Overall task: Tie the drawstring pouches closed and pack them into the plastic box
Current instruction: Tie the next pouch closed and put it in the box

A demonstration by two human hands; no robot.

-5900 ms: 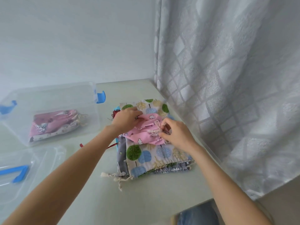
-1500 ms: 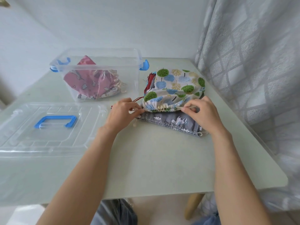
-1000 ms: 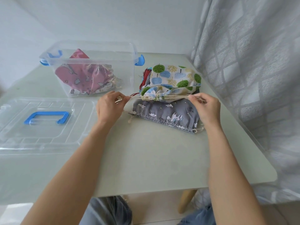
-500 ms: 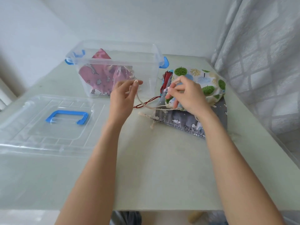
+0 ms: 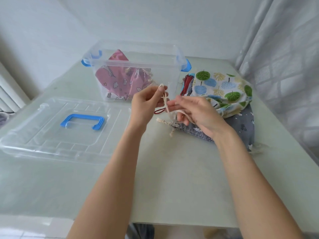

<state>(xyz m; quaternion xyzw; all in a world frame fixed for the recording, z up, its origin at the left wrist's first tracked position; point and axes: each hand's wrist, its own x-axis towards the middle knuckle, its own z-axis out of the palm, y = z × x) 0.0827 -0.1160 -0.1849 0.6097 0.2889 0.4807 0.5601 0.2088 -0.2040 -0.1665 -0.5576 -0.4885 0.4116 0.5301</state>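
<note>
Both hands are working above the pale green table (image 5: pixel 172 178), just in front of the clear plastic box with blue latches (image 5: pixel 138 66). The left hand (image 5: pixel 146 104) is pinching a raised loop of the cream cotton drawstring (image 5: pixel 164 99) between thumb and forefinger. The right hand (image 5: pixel 195 111) is holding its fingers loosely curled with another run of the same cord passing under them; whether it is truly gripping that run cannot be told. The cord is trailing back to the gathered mouth of the white fabric pouch printed with green and blue trees (image 5: pixel 222 88), which is lying on top of a grey printed pouch (image 5: pixel 241 125) beside the box. Pink printed pouches (image 5: pixel 120 80) are already sitting inside the box, and the clear lid with a blue handle (image 5: pixel 69 125) is lying flat to the left. Judged from its slack drape, the pouch is light, soft and without stiffness, so it is likely collapsing wherever it is taken. The cord appears thin and limp but rough enough to hold a knot. The soundest purchase is judged to be the cord close to the gathered neck, and afterwards the neck itself for lifting.
</note>
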